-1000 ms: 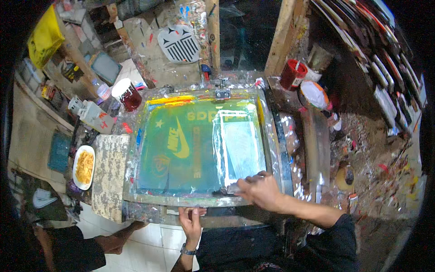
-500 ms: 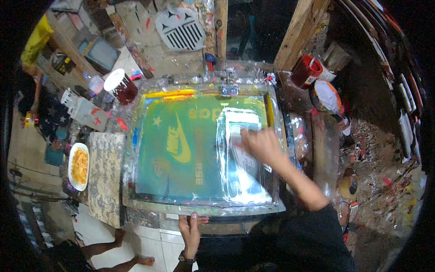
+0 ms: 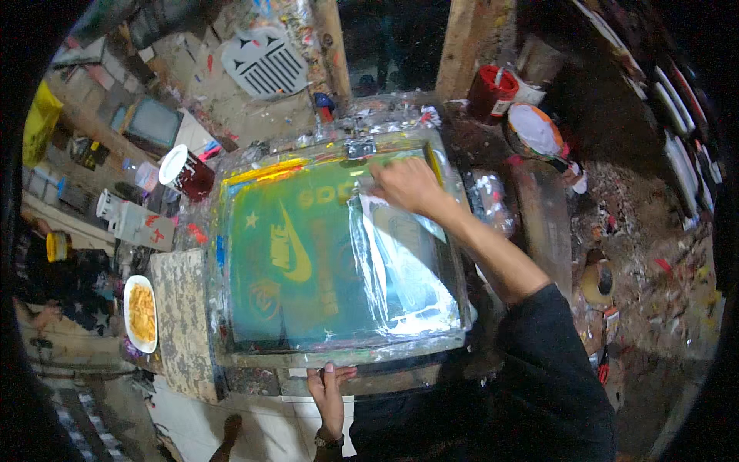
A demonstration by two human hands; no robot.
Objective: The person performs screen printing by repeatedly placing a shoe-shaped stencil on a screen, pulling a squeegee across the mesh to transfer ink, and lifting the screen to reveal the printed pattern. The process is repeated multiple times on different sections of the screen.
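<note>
I see my right hand [image 3: 406, 185] stretched out to the far end of the printing screen [image 3: 339, 246], fingers curled down over a squeegee whose blade I can barely make out under the knuckles; the hand is closed on it, near the far right corner of the mesh. My left hand [image 3: 329, 389] lies flat with fingers straight on the near edge of the screen's frame, pressing on it without gripping around anything.

The screen lies flat on the table [image 3: 188, 331], filling its middle. Its long axis runs left to right across my view, and the frame is wrapped in shiny clear tape. The mesh is green, with a yellow curved mark and yellow lettering on the left half, and a small yellow star near the upper left. The lettering reads sideways to me, its top toward the left. On the right half a pale wet sheen [image 3: 400, 269] covers a tall rectangular patch, running from my right hand back toward me. A yellow and orange streak of ink [image 3: 265, 169] lies along the far left edge.

Left of the screen stands a dark red can [image 3: 185, 169] with a white top. Beyond the far right corner is a red pot [image 3: 491, 91], and beside it a round tub of white paint [image 3: 533, 129]. A white plate [image 3: 140, 313] of yellow food sits at the table's left edge.
</note>
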